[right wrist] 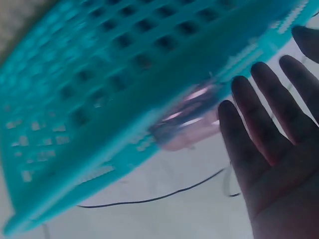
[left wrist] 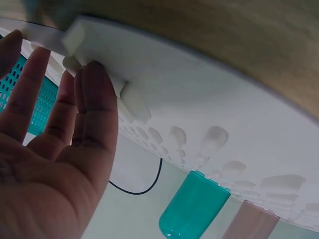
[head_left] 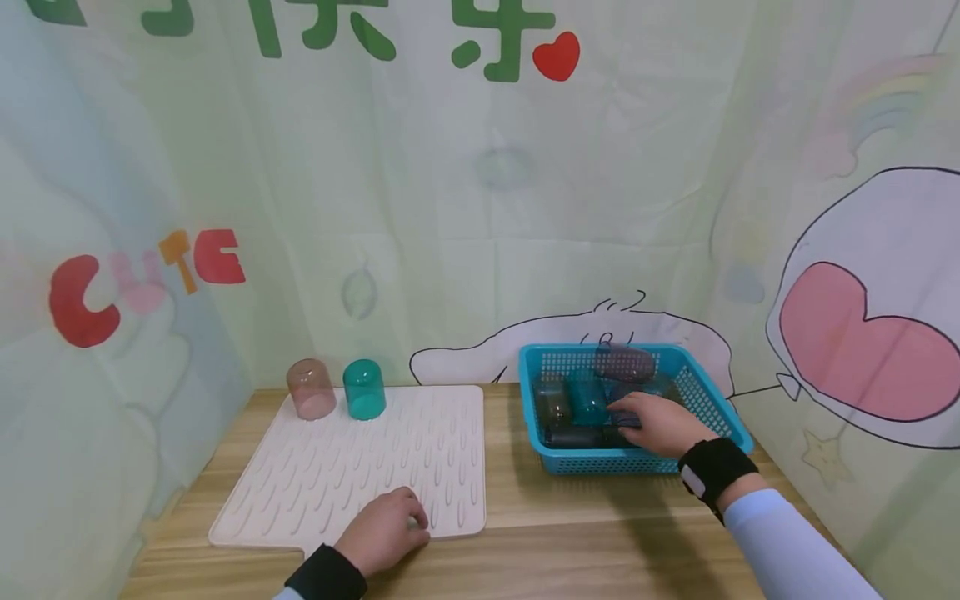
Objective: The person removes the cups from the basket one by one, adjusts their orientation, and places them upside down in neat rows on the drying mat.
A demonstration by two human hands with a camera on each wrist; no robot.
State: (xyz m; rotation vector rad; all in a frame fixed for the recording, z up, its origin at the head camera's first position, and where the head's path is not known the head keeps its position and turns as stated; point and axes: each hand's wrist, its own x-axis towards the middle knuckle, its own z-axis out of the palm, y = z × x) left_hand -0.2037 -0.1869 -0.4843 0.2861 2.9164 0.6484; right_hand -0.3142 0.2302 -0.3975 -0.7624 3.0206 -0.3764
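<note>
My right hand [head_left: 666, 423] reaches over the near right side of a blue perforated basket [head_left: 615, 463]. Its fingers are nearly straight in the right wrist view, above the cups inside. Several see-through cups lie in the basket, among them a teal cup [head_left: 587, 398] beside a dark grey cup [head_left: 552, 403], and a purplish cup [head_left: 625, 364] at the back. Near the front edge of a white ridged mat [head_left: 420, 433] rests my left hand [head_left: 386, 532], fingers loosely bent and holding nothing. A pink cup [head_left: 311, 390] and a green-teal cup [head_left: 364, 390] stand upside down at the mat's back left.
Mat and basket sit side by side on a wooden table [head_left: 517, 550], with a strip of wood between them. A printed cloth backdrop [head_left: 487, 208] rises behind the table and along both sides.
</note>
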